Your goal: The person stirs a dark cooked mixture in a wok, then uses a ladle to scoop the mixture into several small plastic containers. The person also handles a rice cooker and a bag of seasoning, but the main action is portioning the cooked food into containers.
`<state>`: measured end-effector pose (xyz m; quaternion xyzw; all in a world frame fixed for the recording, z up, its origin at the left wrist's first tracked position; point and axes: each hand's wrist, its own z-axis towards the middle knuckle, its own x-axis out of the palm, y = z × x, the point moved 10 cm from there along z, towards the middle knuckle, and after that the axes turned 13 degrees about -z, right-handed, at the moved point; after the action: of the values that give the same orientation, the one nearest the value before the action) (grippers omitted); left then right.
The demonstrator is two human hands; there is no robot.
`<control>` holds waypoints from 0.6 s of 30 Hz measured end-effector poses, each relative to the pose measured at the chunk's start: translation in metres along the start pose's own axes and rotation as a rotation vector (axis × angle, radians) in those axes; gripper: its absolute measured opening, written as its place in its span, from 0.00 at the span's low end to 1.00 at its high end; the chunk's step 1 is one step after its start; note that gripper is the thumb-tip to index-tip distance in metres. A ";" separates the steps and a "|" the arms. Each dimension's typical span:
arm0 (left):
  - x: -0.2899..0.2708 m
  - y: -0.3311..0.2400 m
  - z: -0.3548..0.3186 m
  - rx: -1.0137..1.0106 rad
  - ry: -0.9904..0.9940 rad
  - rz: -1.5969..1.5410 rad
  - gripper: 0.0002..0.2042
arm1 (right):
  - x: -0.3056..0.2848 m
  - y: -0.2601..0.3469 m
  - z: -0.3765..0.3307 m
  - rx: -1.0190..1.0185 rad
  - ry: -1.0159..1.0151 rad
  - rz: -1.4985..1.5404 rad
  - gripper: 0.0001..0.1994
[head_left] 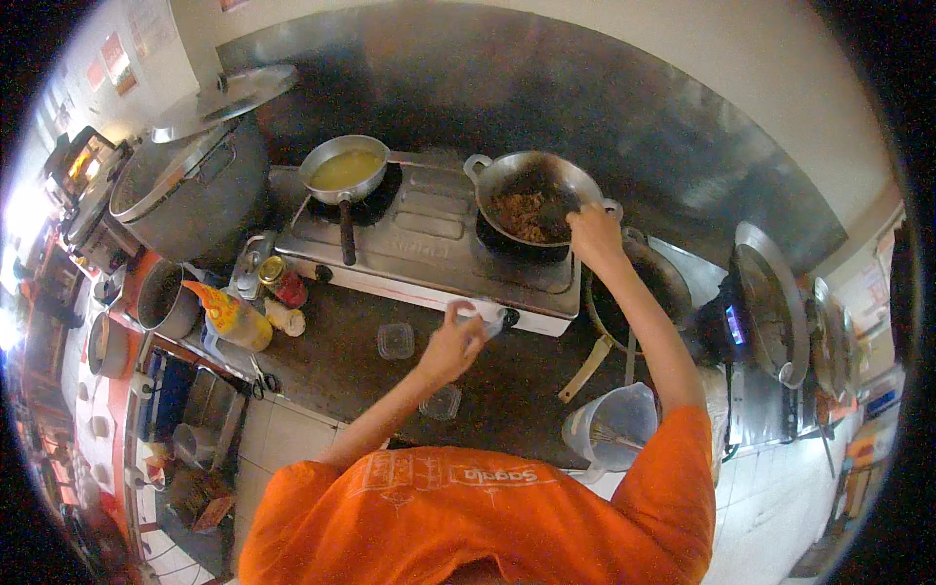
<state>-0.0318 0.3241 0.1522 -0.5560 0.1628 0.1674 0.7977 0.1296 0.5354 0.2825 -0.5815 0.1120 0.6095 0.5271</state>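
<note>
My left hand (452, 349) is closed on a small clear plastic container (485, 317), in front of the stove's control knob. My right hand (594, 234) is closed at the right rim of a metal wok (497, 174), close to its side handle. Whatever it grips is hidden by the fingers. Brown, crumbly food (522, 216) lies in the bottom of the wok, which sits on the right burner of the two-burner stove (429, 255). Two more clear plastic containers stand on the dark counter: one square container (396, 341) left of my left hand, another container (441, 402) nearer me.
A long-handled pan (345, 172) of yellowish liquid sits on the left burner. Left are a large pot (210, 200), a red-lidded jar (284, 283), a yellow squeeze bottle (239, 324) and scissors (261, 380). Right are a dark pan (639, 283) and a plastic jug (616, 426).
</note>
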 end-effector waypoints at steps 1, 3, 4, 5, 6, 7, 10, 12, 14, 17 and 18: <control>-0.013 -0.004 0.015 0.070 -0.055 0.072 0.11 | -0.001 -0.008 0.000 0.069 0.002 -0.068 0.06; -0.034 -0.017 0.037 0.262 -0.203 0.217 0.14 | -0.013 -0.019 0.000 0.178 -0.085 -0.209 0.06; -0.035 -0.010 0.051 0.245 -0.179 0.211 0.17 | -0.006 -0.014 0.002 0.134 -0.009 -0.187 0.07; -0.035 -0.005 0.066 0.232 -0.170 0.202 0.20 | -0.006 -0.011 0.003 0.122 -0.005 -0.206 0.07; -0.035 0.005 0.079 0.173 -0.164 0.203 0.24 | -0.004 -0.008 0.002 0.121 0.038 -0.233 0.07; -0.038 0.014 0.091 0.126 -0.178 0.033 0.27 | 0.002 0.003 0.001 0.075 0.102 -0.114 0.07; -0.037 0.045 0.115 -0.086 -0.218 -0.268 0.39 | -0.013 0.028 -0.004 -0.046 0.014 -0.040 0.07; -0.037 0.053 0.127 -0.099 -0.249 -0.231 0.45 | -0.018 0.031 -0.005 -0.060 0.009 -0.031 0.07; -0.026 0.076 0.139 -0.237 -0.218 -0.208 0.47 | -0.026 0.026 -0.005 -0.066 -0.033 -0.021 0.07; -0.009 0.109 0.161 -0.254 -0.206 -0.229 0.50 | -0.024 0.019 -0.006 -0.112 0.017 0.010 0.07; -0.001 0.120 0.169 -0.228 -0.209 -0.246 0.51 | -0.027 0.016 -0.007 -0.107 0.000 0.034 0.07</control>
<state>-0.0744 0.5220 0.1084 -0.6381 -0.0098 0.1429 0.7565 0.1146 0.5095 0.2950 -0.6069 0.0891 0.6236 0.4847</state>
